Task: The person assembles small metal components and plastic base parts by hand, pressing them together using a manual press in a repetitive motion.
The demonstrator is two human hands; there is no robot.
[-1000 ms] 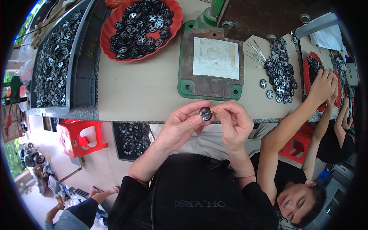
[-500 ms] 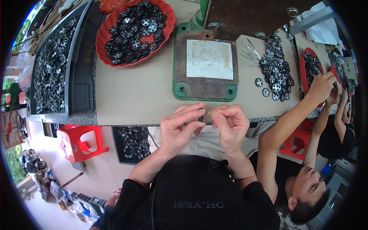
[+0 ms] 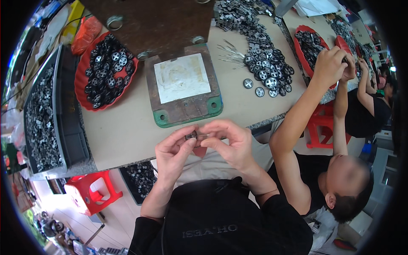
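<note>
Black wheel (image 3: 191, 135) in L hand (image 3: 172, 155)

From my end, the left hand (image 3: 174, 153) covers most of the small wheel (image 3: 191, 135). The thin pin (image 3: 204, 135) is too fine for me to tell whether it enters the wheel or whether the right hand (image 3: 231, 144) touches it. Beyond the grip, a brown metal block (image 3: 170, 21) hides the rear of the base plate (image 3: 182, 111) and runs off the upper edge. Left of the grip, pieces in the grey bin (image 3: 70, 119) are too small for me to identify. Off to its right, a co-worker's head (image 3: 350, 176) is blurred.
</note>
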